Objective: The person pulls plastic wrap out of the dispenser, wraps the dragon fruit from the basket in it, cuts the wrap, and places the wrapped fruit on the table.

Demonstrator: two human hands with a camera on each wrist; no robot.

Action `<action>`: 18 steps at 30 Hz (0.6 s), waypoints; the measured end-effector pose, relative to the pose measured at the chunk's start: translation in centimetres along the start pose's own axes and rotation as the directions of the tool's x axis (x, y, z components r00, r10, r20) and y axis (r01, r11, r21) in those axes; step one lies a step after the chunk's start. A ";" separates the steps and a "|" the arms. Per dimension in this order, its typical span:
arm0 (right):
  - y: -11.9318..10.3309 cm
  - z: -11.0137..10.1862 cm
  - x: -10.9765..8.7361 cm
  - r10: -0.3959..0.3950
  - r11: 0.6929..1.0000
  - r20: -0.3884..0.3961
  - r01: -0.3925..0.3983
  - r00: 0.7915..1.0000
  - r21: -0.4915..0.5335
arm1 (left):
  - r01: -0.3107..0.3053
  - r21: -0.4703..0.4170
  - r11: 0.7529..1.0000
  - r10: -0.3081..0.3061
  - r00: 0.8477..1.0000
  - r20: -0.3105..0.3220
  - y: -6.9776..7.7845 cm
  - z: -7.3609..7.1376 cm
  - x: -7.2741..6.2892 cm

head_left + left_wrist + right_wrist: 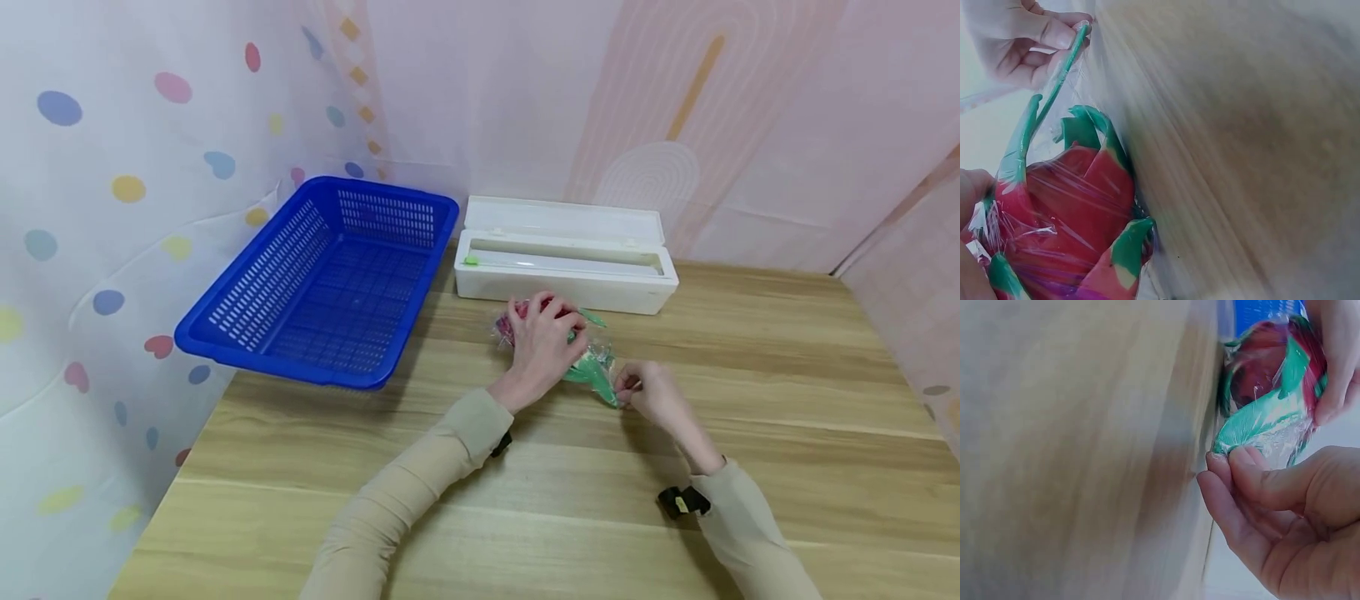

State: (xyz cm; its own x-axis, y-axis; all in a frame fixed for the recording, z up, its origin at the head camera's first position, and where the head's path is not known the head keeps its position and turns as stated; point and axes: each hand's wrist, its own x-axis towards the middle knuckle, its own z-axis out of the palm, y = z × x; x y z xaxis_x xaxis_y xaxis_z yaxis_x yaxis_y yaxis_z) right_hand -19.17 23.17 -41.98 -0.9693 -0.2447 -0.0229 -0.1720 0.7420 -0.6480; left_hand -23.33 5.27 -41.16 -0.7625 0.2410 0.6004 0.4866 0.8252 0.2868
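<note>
A red dragon fruit with green scales lies on the wooden table, covered in clear cling film. From above, my left hand holds its body, fingers spread and curled over the red part. At the green end, my right hand pinches the tip of a long green scale and the film on it between thumb and fingertips. Wrinkled film bunches around that end in the right wrist view. Much of the fruit is hidden under the left hand in the head view.
A white cling film dispenser box stands just behind the fruit, lid raised, a roll inside and a small green slider at its left. The blue plastic basket is to the left. Patterned curtains rise behind the table.
</note>
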 end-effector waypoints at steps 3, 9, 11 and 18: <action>-0.1 -0.1 0.1 0.069 0.998 0.009 -0.069 0.998 0.002 | -0.001 0.013 1.000 0.000 0.999 0.042 0.0 -0.1 0.0; -0.4 0.1 0.1 0.105 0.989 -0.031 -0.108 0.994 -0.097 | -0.019 0.065 0.998 0.009 0.988 0.154 0.0 -1.0 0.1; -0.4 0.1 0.1 0.114 0.986 -0.039 -0.118 0.993 -0.115 | -0.030 0.067 0.997 0.017 0.984 0.175 -0.3 -1.4 0.2; -1.2 0.1 0.3 0.050 0.989 -0.194 -0.076 0.980 -0.126 | 0.010 -0.137 0.991 0.009 0.990 0.138 -2.8 -3.7 0.2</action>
State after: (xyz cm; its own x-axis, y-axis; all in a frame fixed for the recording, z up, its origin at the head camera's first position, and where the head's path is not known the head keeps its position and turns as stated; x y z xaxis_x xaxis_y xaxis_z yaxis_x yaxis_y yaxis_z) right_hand -19.24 22.11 -41.26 -0.9924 -0.0816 0.0922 -0.1188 0.8311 -0.5433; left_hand -23.31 1.07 -39.06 -0.8097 0.3166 0.4942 0.5327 0.7499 0.3923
